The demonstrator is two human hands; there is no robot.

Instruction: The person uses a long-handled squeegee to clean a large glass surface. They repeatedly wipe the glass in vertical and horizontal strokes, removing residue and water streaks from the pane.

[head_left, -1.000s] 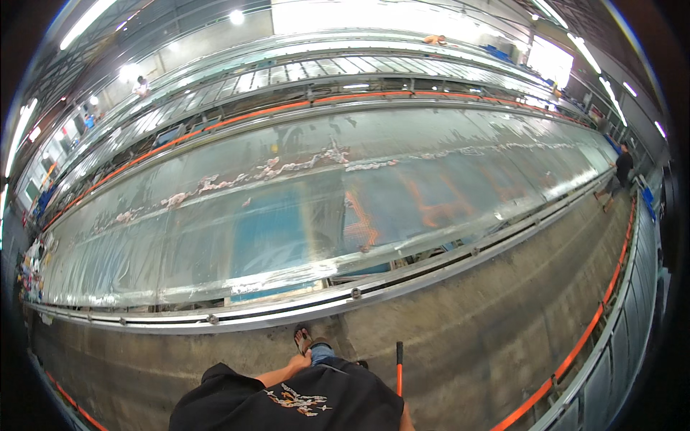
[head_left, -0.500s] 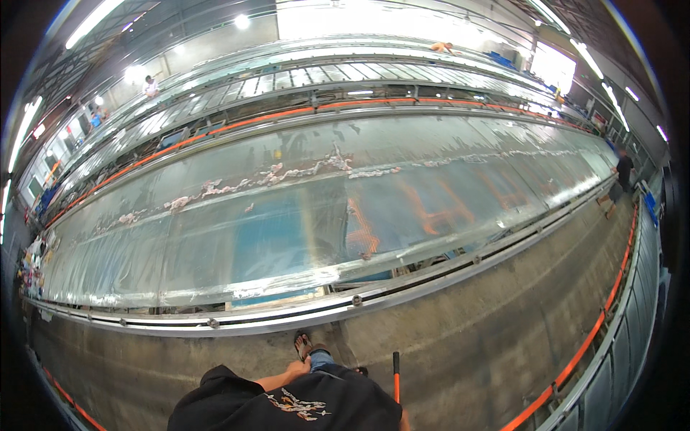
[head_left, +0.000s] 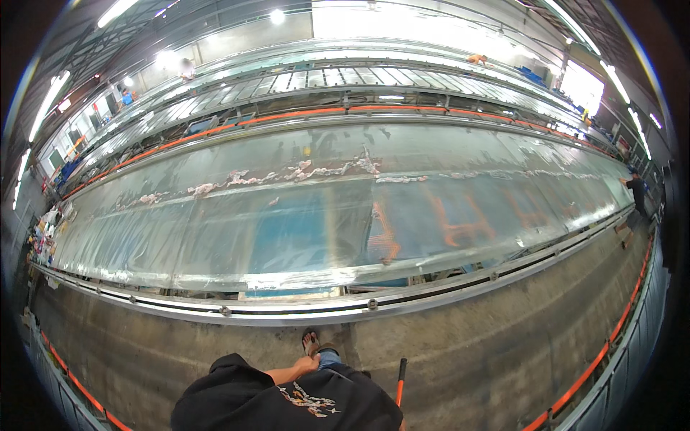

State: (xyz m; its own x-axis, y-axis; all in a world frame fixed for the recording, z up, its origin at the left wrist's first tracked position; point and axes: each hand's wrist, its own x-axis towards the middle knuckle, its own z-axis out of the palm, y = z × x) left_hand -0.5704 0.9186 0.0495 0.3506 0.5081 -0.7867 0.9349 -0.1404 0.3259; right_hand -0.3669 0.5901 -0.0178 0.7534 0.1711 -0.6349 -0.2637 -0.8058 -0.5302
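Note:
My left hand (head_left: 309,363) hangs beside my jeans-clad thigh, its fingers curled in, and no object shows in it. Of my right hand (head_left: 402,425) only a sliver appears at the lower edge, beside my black shirt (head_left: 287,395). From it rises an orange pole (head_left: 399,391) with a black end, and the hand seems to grip it. Its fingers and the pole's lower part are hidden. In front of me stretches a long glass-topped table (head_left: 295,223), apart from both hands. Orange marks (head_left: 460,230) and a ragged strip of whitish-pink residue (head_left: 302,171) lie on its top.
A metal rail (head_left: 302,312) runs along the table's near edge, beside a concrete floor (head_left: 445,337). Along the walkway on the right stands a person (head_left: 635,194) in dark clothes. An orange strip (head_left: 596,366) edges another table behind. More long tables (head_left: 287,80) fill the background.
The scene has shifted rightward and slightly down in view. The person at the right now leans toward the table with an arm out. My left hand stays by my thigh, and the pole remains upright.

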